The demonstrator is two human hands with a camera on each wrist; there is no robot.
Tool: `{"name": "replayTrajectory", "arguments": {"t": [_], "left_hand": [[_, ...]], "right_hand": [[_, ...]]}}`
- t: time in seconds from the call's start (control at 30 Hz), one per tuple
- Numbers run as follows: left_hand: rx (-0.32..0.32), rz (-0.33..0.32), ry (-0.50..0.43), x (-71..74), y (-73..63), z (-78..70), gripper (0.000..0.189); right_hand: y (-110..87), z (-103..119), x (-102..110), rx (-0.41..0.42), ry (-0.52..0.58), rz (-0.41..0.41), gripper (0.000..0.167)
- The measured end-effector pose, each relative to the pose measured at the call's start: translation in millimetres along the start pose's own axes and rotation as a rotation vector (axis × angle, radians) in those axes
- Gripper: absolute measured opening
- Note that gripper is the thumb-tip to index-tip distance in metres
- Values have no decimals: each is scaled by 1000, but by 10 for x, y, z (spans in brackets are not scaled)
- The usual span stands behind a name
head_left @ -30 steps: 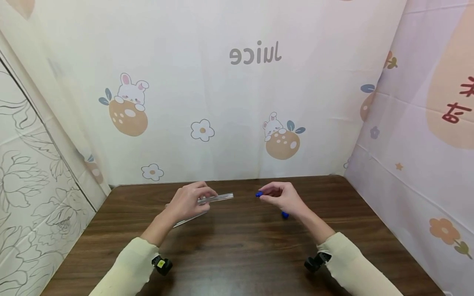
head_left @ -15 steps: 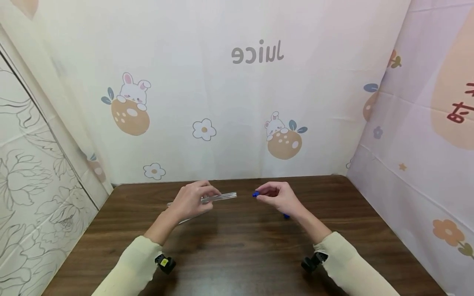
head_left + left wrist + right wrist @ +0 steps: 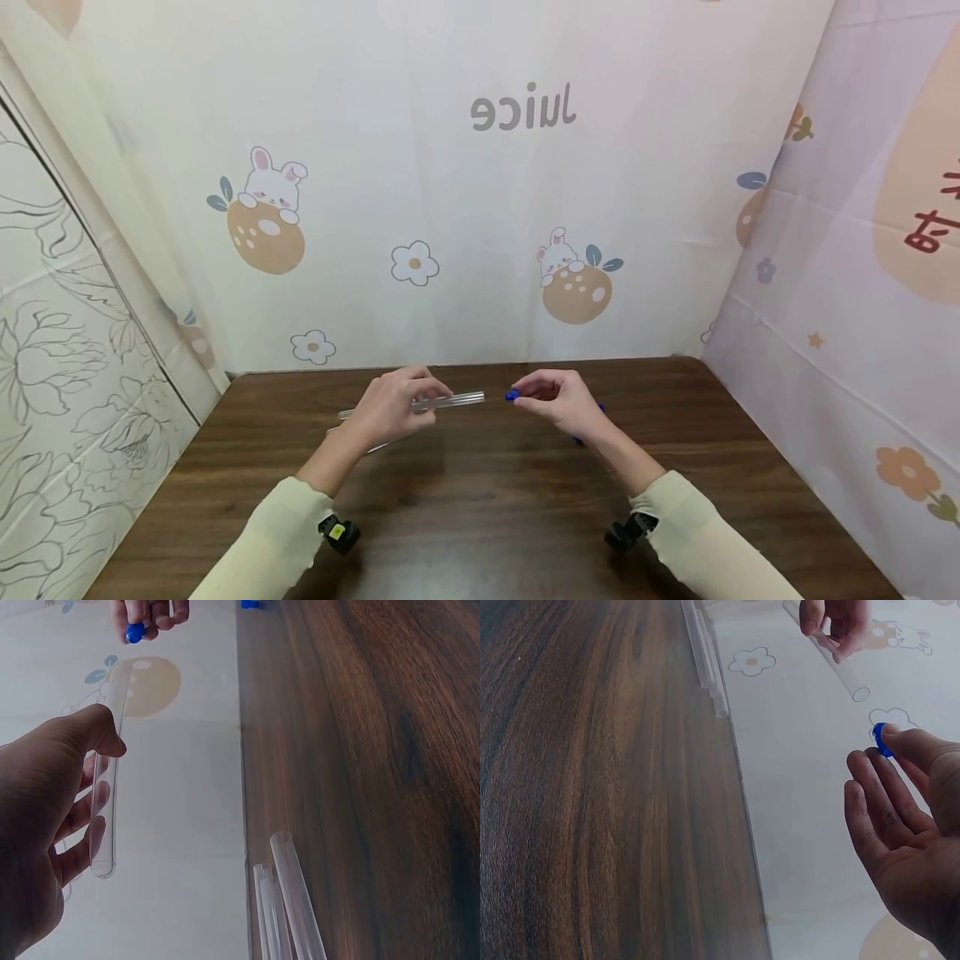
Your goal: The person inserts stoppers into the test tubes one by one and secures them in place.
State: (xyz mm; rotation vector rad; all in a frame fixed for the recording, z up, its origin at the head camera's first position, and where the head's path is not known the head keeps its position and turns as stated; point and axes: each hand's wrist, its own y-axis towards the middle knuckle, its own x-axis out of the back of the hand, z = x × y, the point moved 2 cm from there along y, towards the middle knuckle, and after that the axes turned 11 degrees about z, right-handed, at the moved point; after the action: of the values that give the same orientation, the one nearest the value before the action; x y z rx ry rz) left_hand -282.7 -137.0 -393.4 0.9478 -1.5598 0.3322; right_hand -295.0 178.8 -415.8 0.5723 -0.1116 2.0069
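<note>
A clear test tube [image 3: 112, 772] is gripped between the thumb and fingers of my left hand [image 3: 393, 406], held above the table. Its open end [image 3: 861, 694] points right, toward my other hand; the rounded end shows at the bottom in the left wrist view. My right hand [image 3: 562, 402] pinches a small blue stopper [image 3: 883, 739] between thumb and fingertip. In the head view the stopper sits a short gap to the right of the tube's mouth, roughly level with it. The other right fingers are held apart from the stopper.
Several more clear tubes [image 3: 296, 900] lie on the dark wooden table [image 3: 480, 517] behind and beneath my left hand. More blue stoppers [image 3: 579, 440] lie by my right wrist, partly hidden by it. A printed curtain [image 3: 480, 208] stands along the table's back edge.
My right hand has moved left with the blue stopper, and my left hand has shifted slightly right with the tube. The gap between them has narrowed. Both grips look the same.
</note>
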Motion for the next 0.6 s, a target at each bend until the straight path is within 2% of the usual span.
{"name": "replayTrajectory", "arguments": {"t": [0.27, 0.6], "left_hand": [[-4, 2, -3, -5, 20, -48, 25], [-6, 9, 0, -33, 58, -75, 25]], "right_hand": [[13, 5, -47, -9, 32, -4, 22], [37, 27, -92, -12, 16, 6, 19]]}}
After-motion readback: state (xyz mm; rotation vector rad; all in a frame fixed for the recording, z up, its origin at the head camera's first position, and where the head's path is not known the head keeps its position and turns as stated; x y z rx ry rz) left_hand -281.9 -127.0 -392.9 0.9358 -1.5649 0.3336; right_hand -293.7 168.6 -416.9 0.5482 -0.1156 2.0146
